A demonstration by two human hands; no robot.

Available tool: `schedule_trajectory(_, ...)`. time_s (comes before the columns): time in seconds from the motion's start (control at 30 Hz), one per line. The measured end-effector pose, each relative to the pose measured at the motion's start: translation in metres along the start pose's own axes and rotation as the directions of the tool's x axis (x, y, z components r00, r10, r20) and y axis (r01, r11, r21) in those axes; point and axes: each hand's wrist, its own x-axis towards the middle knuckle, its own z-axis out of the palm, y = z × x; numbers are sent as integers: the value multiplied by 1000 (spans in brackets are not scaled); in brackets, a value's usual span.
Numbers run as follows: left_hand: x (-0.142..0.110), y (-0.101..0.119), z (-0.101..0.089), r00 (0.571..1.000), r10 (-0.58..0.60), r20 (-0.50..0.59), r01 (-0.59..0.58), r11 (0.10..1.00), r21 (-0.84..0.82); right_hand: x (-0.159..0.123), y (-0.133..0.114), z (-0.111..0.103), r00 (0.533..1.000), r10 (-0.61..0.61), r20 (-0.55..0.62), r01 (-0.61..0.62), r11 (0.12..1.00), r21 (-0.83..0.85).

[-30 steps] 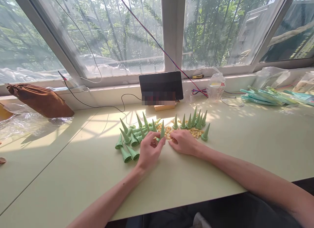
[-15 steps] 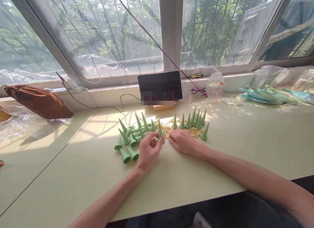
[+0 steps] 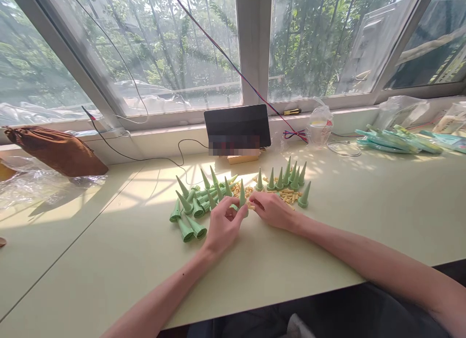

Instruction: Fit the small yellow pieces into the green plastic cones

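My left hand [image 3: 224, 225] is closed round the base of a green plastic cone [image 3: 242, 193], whose tip points up. Just to the right, my right hand [image 3: 274, 212] pinches a small tan peg [image 3: 251, 206] close beside that cone. Several green cones [image 3: 196, 229] lie or stand in a cluster left of my left hand, some showing hollow ribbed ends. Behind my right hand, more cones [image 3: 287, 173] stand upright in a group. Loose tan pegs [image 3: 289, 196] are scattered between and around both groups; my fingers hide some of them.
A black tablet [image 3: 237, 128] leans on a small cardboard box [image 3: 243, 159] near the window. A brown drawstring bag [image 3: 60, 151] and clear plastic lie at left. A bagged cup [image 3: 320, 127], coiled cable [image 3: 343, 148] and teal-green packages [image 3: 396, 140] sit at right.
My left hand has shifted slightly right with the cone, bringing it nearer my right hand. A tan peg now shows at my right fingertips.
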Motion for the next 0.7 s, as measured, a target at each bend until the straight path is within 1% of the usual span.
schedule_trajectory(0.1, -1, -1, 1, 1000, 21, 21, -21, 1000, 1, 0, 2, 1, 999, -46, -13, 46, 999, -11)
schedule_trajectory(0.2, -1, -3, 2, 998, 44, 36, -45, 999, 17, -1, 2, 2, 996, -78, 42, 81, 994, -74)
schedule_trajectory(0.27, 0, -4, 2, 998, 53, 41, -54, 998, 32, -1, 3, 3, 994, -79, 77, 88, 990, -108)
schedule_trajectory(0.33, 0, -4, 2, 997, 60, 51, -62, 997, 44, -1, 3, 3, 994, -72, 87, 82, 990, -115)
schedule_trajectory(0.43, -1, -3, 2, 995, 76, 67, -81, 994, 72, 0, 3, 3, 995, -73, 63, 78, 994, -77)
schedule_trajectory(0.53, -2, -3, 2, 992, 99, 81, -106, 990, 95, 0, 3, 1, 995, -101, 1, 101, 995, -25)
schedule_trajectory(0.63, -2, -3, 3, 990, 114, 87, -122, 988, 92, 0, 1, 0, 989, -132, -60, 133, 991, 16)
schedule_trajectory(0.7, -1, -3, 3, 990, 113, 84, -119, 989, 82, 0, 0, -1, 988, -138, -74, 140, 990, 27)
